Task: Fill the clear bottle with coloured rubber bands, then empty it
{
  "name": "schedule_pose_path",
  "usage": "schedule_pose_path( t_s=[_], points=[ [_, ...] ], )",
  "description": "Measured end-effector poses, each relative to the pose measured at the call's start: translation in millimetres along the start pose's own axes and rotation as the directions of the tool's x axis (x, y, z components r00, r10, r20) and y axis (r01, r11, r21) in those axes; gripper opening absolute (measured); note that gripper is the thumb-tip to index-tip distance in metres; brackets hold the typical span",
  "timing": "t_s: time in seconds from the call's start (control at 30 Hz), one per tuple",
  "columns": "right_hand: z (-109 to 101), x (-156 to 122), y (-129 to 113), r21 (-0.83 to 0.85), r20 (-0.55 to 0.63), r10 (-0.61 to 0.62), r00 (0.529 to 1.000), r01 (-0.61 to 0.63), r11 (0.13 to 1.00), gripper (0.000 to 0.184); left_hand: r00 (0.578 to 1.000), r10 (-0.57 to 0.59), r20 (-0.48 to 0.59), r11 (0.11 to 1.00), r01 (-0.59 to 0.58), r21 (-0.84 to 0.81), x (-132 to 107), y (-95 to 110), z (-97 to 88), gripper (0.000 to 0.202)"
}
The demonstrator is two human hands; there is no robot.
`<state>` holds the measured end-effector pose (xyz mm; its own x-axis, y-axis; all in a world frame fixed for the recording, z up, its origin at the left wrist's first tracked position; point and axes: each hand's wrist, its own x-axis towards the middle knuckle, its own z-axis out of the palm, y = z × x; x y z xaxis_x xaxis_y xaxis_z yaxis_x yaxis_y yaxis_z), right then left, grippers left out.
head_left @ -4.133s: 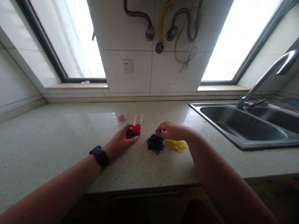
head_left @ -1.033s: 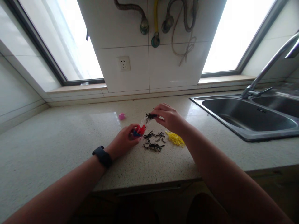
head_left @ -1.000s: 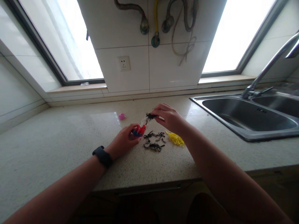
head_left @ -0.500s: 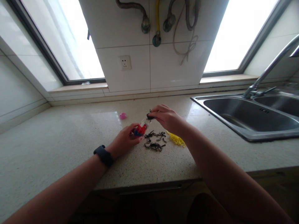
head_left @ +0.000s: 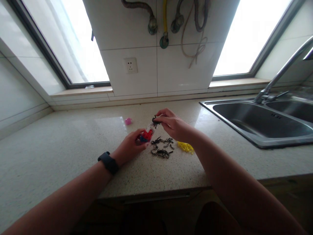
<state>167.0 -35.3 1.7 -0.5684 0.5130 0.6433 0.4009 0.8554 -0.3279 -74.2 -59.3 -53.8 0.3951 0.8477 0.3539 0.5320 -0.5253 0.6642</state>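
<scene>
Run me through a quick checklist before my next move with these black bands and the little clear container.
1. Left hand grips the clear container, tilted toward the right hand: ok.
2. Right hand pinches the clump of black bands at the container's mouth: ok.
3. Mouth uncapped: cannot tell, too small.
4. Loose black bands gathered up: not ok, scattered on the counter.
5. Yellow bands kept apart from the black ones: ok.
</scene>
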Motion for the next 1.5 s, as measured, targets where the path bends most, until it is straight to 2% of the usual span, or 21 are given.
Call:
schedule_pose_path(
  t_s=[0.43, 0.8, 0.97, 1.1, 1.23, 1.5],
  points=[
    [-5, 2, 7, 0.025, -0.018, 0.028, 0.999, -0.028, 0.999, 0.034, 1.0, 0.001, -0.002, 0.999, -0.001, 0.045, 0, -5, 0.4, 0.046],
    [-5, 3, 2, 0.105, -0.084, 0.115, 0.99, -0.106, 0.989, 0.014, 1.0, 0.013, 0.001, 0.998, -0.013, 0.059, 0, -3, -0.2, 0.047],
    [2, 1, 8, 0.206, -0.142, 0.213, 0.967, -0.181, 0.962, 0.016, 1.0, 0.006, 0.004, 0.998, -0.006, 0.058, 0, -3, -0.3, 0.047],
    [4, 3, 11, 0.181, -0.14, 0.182, 0.973, -0.155, 0.971, 0.006, 1.0, 0.0, 0.011, 0.999, 0.0, 0.052, 0, -3, 0.1, 0.047],
    [5, 5, 11, 0.193, -0.147, 0.154, 0.977, -0.125, 0.973, 0.013, 1.0, -0.008, 0.017, 0.999, 0.007, 0.042, 0, -3, 0.2, 0.045],
    [7, 1, 20, 0.255, -0.043, 0.245, 0.969, -0.226, 0.94, 0.027, 0.999, -0.015, 0.033, 1.0, 0.016, -0.025, 0, 1, -2.3, 0.043]
  ],
)
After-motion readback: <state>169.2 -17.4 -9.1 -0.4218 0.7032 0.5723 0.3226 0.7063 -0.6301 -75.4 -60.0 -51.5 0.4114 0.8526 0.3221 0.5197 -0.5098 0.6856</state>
